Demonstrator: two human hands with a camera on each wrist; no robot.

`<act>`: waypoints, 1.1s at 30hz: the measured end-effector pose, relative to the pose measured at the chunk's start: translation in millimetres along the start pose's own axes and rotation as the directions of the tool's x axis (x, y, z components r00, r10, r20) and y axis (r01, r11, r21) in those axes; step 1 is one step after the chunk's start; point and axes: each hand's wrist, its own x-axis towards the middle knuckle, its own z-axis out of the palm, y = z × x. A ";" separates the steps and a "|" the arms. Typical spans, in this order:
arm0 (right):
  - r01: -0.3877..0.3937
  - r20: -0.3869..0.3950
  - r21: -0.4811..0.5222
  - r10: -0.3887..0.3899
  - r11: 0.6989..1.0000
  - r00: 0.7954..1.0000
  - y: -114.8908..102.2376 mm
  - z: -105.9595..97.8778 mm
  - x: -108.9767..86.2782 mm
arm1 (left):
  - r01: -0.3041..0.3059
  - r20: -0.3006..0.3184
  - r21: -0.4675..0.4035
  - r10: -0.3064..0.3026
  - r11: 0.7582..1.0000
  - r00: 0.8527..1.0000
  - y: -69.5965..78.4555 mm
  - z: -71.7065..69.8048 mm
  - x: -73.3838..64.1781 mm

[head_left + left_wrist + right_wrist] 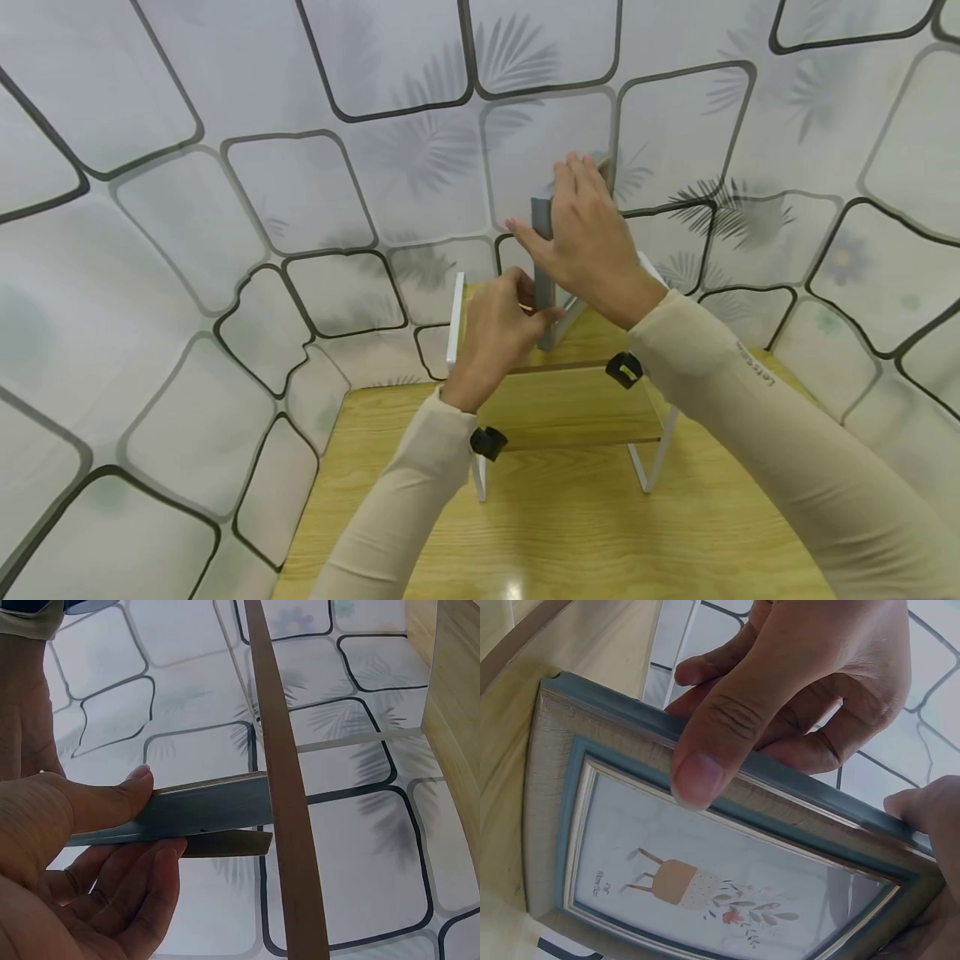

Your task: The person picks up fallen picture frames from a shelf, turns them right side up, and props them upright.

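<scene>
Picture frame (705,870) held on end at the middle of the stand's upper board (592,343), narrow edge toward the near side, printed face (a potted plant on legs) turned right; contact with the board cannot be told. Both hands grip it: the left hand (497,323) pinches the near edge low down, thumb opposite fingers; the right hand (587,237) holds the upper end, thumb to the left. Stand's lower board (577,408) below, white legs (660,450) on the wooden counter (570,533); patterned cloth (420,158) at the far side.
</scene>
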 end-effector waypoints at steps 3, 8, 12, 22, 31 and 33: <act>0.000 0.013 0.021 0.000 1.000 1.000 3.7 -1.3 -1.2 | -0.011 -0.001 0.001 0.011 1.000 1.000 2.0 1.9 -0.3; 0.011 0.029 0.054 -0.012 0.999 1.000 9.7 -4.3 -2.1 | -0.027 -0.009 0.010 0.027 1.000 1.000 4.5 5.2 -1.0; 0.015 0.032 0.081 -0.018 0.997 0.999 15.7 -6.1 -2.3 | -0.053 -0.022 0.022 0.054 0.998 0.998 7.1 8.2 -1.8; 0.058 0.038 0.142 -0.064 0.988 0.997 30.2 -10.6 -3.3 | -0.084 -0.052 0.058 0.087 0.995 0.995 13.4 16.8 -3.4; 0.103 0.062 0.179 -0.115 0.978 0.991 40.1 -14.1 -2.6 | -0.117 -0.045 0.041 0.118 0.992 0.992 12.6 10.9 -9.3; 0.119 0.061 0.186 -0.133 0.975 0.989 42.4 -14.7 -2.1 | -0.132 -0.047 0.043 0.134 0.990 0.990 10.1 7.5 -10.6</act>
